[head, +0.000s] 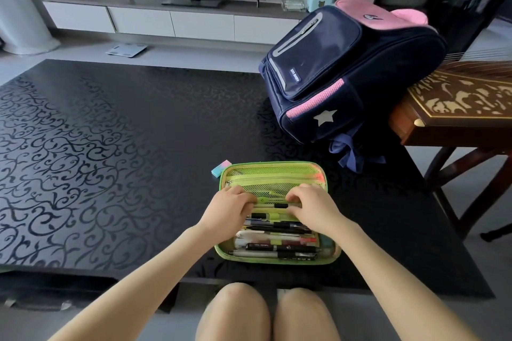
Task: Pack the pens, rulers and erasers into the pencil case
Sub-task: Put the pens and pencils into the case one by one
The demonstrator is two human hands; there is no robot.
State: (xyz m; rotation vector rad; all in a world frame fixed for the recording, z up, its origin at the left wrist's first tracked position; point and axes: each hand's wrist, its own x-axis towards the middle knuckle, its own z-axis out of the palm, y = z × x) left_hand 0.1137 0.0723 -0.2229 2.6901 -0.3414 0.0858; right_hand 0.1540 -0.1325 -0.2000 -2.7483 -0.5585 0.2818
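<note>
Nearly packed: the left grip and right grip, fingers curled, pinch a pale pen on the middle flap of the soft green pencil case, which lies open beneath them on the dark surface. An eraser, probably light and rubbery, sits just beyond the left grip, best taken by its long sides. Fingertips hide the pen's ends; no ruler can be made out.

You have one pencil case, one eraser lying outside it, one backpack, and two hands: left hand, right hand. At least six pens overlap inside, so you can't count them exactly.
</note>
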